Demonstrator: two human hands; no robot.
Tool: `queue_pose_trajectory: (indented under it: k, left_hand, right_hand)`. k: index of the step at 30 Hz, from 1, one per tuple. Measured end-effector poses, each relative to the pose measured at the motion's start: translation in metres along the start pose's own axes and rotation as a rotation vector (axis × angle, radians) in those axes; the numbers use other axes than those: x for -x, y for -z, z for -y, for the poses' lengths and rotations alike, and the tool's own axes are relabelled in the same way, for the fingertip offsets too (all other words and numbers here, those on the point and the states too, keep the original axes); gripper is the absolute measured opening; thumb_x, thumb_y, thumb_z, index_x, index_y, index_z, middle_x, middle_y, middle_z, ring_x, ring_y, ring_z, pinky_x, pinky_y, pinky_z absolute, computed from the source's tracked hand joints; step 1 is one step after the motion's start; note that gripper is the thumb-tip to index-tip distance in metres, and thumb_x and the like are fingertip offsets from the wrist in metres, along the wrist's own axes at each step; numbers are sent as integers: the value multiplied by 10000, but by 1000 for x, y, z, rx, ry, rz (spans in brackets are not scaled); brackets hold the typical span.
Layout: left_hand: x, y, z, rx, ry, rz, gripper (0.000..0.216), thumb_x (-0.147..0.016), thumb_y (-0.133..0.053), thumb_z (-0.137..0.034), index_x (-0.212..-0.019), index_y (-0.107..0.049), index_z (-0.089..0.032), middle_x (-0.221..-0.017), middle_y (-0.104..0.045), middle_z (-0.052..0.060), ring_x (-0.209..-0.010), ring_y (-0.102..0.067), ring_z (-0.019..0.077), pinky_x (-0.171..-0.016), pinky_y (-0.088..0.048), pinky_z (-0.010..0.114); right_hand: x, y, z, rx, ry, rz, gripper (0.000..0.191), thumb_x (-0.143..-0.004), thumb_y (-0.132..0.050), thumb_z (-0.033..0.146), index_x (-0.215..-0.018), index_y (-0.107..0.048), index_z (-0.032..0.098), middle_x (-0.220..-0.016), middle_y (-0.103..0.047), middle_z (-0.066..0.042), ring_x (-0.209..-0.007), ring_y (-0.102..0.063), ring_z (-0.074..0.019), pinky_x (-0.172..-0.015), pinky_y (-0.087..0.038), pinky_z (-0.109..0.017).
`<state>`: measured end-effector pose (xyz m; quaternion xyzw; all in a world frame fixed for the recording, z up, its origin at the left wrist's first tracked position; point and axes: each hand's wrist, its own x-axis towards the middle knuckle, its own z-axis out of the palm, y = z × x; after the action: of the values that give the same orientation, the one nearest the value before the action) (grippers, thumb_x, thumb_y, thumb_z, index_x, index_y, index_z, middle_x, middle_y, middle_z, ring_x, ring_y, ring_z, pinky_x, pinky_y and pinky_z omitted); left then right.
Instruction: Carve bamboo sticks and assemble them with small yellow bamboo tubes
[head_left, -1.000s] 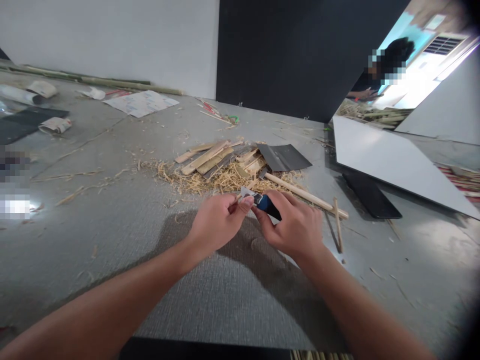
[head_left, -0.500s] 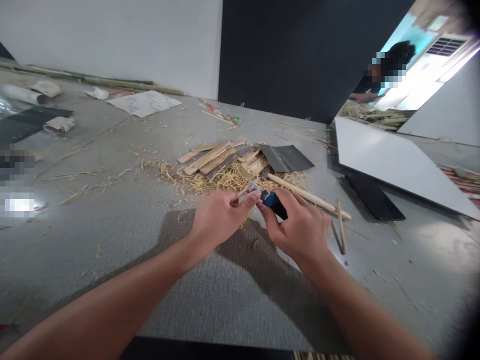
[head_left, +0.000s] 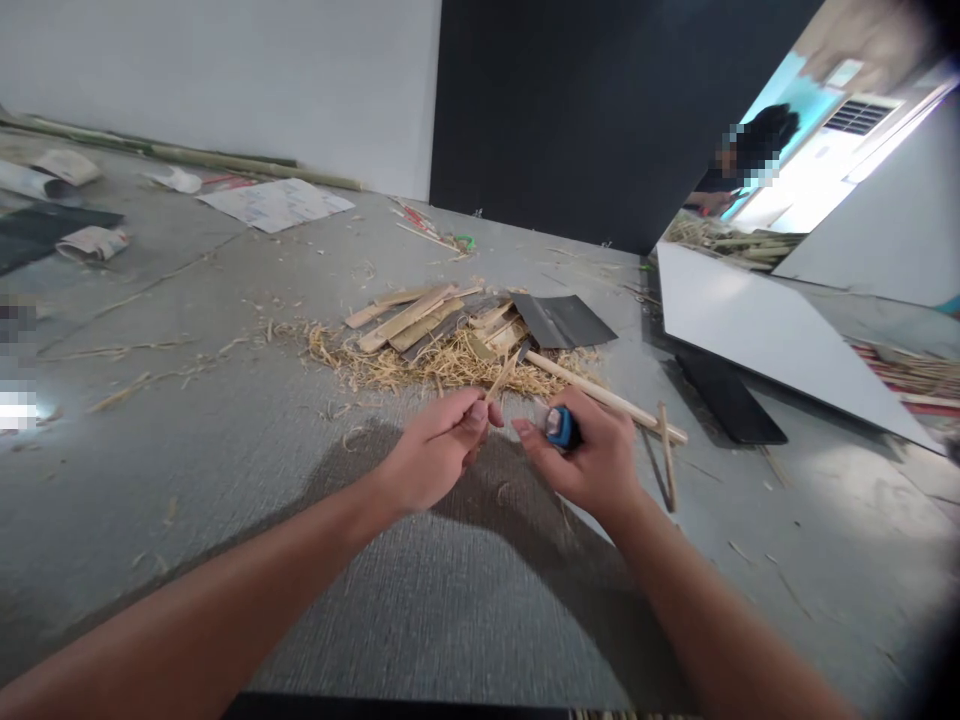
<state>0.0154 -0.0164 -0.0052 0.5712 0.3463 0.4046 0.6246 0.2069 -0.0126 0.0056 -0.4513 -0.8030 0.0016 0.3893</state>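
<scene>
My left hand [head_left: 444, 445] is closed, pinching a thin bamboo stick [head_left: 502, 376] that slants up and away from the fingertips. To its right, my right hand [head_left: 589, 445] grips a blue and black utility knife [head_left: 562, 426], its blade end facing the left hand. A small gap separates the knife from the stick. Just beyond both hands lies a heap of curly bamboo shavings [head_left: 442, 372]. Flat bamboo slats [head_left: 409, 318] and a bent dark sheet [head_left: 566, 320] rest on the heap. A longer bamboo rod [head_left: 607, 396] runs from it toward the right.
A black flat object [head_left: 731, 400] lies right of the rod, beside a large white panel [head_left: 757, 330]. Printed paper [head_left: 276, 205] and bamboo poles [head_left: 225, 160] lie at the back left. At the upper right, another person [head_left: 750, 150] bends over near more bamboo.
The knife has come away from the stick toward the right and turned in my right hand. My hands are now farther apart, and the stick points more upward. The view has shifted slightly.
</scene>
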Motion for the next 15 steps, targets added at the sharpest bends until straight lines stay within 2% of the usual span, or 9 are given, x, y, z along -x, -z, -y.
queue_pose_trajectory:
  k: [4,9,15]
  left_hand:
    - [1,-2,3,-108,-24,49,295,-962,-389,-422,-855,-512,-176,-579,-363,-53,-471,-309,78,-452,-270,209]
    - [2,-5,4,-238,-46,53,301,-957,-401,-404,-874,-562,-164,-570,-362,-50,-478,-327,85,-456,-262,222]
    - [0,-2,6,-45,19,84,330,-946,-415,-443,-980,-578,-158,-551,-328,-64,-458,-285,79,-416,-251,197]
  right_hand:
    - [-1,-5,6,-209,-76,-187,177,-775,-708,303,-802,-573,192,-628,-516,42,-534,-460,-95,-540,-388,-245]
    - [0,-10,10,-300,-136,-244,42,-832,-639,214,-863,-612,205,-689,-594,26,-567,-513,-100,-557,-421,-245]
    - [-1,-10,8,-269,-143,-255,35,-842,-612,190,-809,-614,204,-687,-615,24,-594,-524,-106,-582,-430,-251]
